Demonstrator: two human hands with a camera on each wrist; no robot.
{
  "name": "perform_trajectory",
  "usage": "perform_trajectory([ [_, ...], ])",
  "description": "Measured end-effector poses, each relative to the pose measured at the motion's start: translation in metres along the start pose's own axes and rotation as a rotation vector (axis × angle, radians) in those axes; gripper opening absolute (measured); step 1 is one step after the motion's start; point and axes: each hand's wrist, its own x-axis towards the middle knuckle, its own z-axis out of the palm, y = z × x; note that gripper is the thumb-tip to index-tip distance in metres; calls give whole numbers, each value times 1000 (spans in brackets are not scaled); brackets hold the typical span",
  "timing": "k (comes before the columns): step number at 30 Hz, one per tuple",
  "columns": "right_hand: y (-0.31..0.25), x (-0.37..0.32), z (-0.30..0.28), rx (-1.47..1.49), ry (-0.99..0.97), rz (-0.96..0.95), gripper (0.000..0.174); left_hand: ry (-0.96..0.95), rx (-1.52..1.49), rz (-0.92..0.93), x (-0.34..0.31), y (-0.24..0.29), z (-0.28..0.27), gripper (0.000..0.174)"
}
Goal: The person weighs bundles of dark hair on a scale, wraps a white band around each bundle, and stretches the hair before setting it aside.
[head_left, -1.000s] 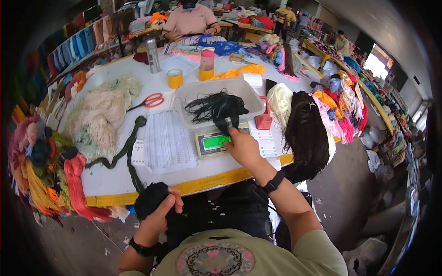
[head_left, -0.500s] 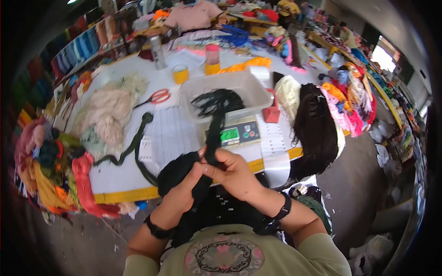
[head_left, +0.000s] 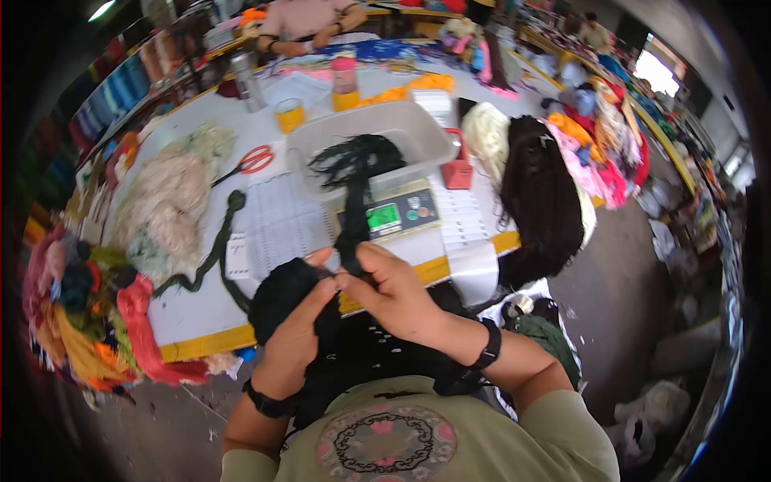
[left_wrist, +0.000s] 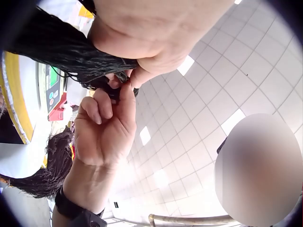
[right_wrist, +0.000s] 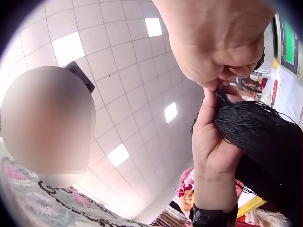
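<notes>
Both hands meet over the table's front edge in the head view. My left hand holds a thick bundle of dark green, nearly black yarn. Close beside it, my right hand pinches the end of a dark hank that trails back into a translucent plastic tray. The thumbs and fingertips come together at the yarn, also in the left wrist view, where the right hand's fingers are curled. Loose strands hang from the bundle in the right wrist view. Under the tray sits a scale with a lit green display.
Left of the tray lie red-handled scissors, printed sheets, pale yarn and a long green hank. A red object and dark brown yarn are on the right. Across the table sits another person.
My right hand has drawn one end of the dark hank out of the tray toward me. The left hand has risen with its bundle, and the two hands have come together.
</notes>
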Motion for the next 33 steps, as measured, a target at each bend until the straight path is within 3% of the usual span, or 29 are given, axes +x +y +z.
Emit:
perform_trajectory([
  [1, 0, 0, 0, 34, 3, 12, 20, -38, -42, -7, 1, 0, -2, 22],
  [2, -3, 0, 2, 256, 13, 58, 20, -50, -45, 12, 0, -1, 0, 29],
  [3, -8, -1, -5, 244, 31, 62, 20, -57, -48, 33, -1, 0, 2, 35],
  [5, -24, 1, -18, 825, -133, 462, 19, -54, -104, 8, 0, 0, 3, 31],
  [7, -16, -6, -23, 817, -195, 508, 21, -37, -155, -18, -1, 6, -1, 27],
  [9, -9, -14, -32, 413, -510, 424, 26, -333, -104, -116, 0, 18, -15, 36],
  [10, -10, -15, -41, 431, -461, 233, 30, -423, -72, -191, -2, 20, -22, 43],
  [11, -19, -18, -63, 382, -378, 337, 31, -515, -34, -262, -4, 22, -29, 50],
  [12, -34, -19, -91, 505, -305, 415, 28, -572, -10, -219, -9, 24, -41, 52],
  [13, -44, -26, -113, 620, -68, 473, 20, -631, 16, -170, -11, 24, -62, 53],
  [14, -40, -37, -135, 701, 172, 272, 14, -583, -171, -153, -15, 10, -90, 56],
  [15, -39, -47, -168, 682, 233, 162, 15, -539, -361, -126, -17, -6, -118, 60],
  [17, -63, -59, -212, 469, 653, -126, 19, -226, -697, 66, -17, -10, -154, 70],
  [19, -79, -82, -267, 230, 956, -349, 19, -417, -975, 170, -17, 25, -154, 80],
  [21, -99, -79, -263, -125, 1315, -339, 18, -420, -1219, 174, -28, 39, -126, 95],
  [22, -102, -74, -247, -252, 1267, -196, 16, -331, -1103, 118, -32, 36, -115, 96],
  [23, -96, -83, -241, -436, 984, 19, 15, -240, -986, 60, -35, 32, -105, 97],
  [24, -97, -72, -214, -808, 656, 73, 12, -465, -842, 61, -26, 28, -95, 94],
  [25, -96, -64, -196, -824, 183, 109, 13, -434, -827, -10, -27, 17, -83, 89],
  [26, -96, -56, -178, -742, -285, 142, 14, -463, -547, -6, -23, 15, -67, 86],
  [27, -80, -52, -153, -812, -610, 147, 14, -541, -422, -79, -19, 17, -48, 77],
  [28, -78, -46, -122, -884, -704, 87, 19, -643, -173, -154, -11, 26, -30, 72],
  [29, -79, -39, -100, -822, -806, 151, 24, -769, 83, -202, -4, 34, -11, 68],
  [31, -72, -32, -74, -725, -851, 149, 24, -880, 444, 37, 5, 44, 18, 60],
  [33, -58, -24, -67, -667, -709, 48, 22, -839, 504, 123, 6, 27, 23, 56],
])
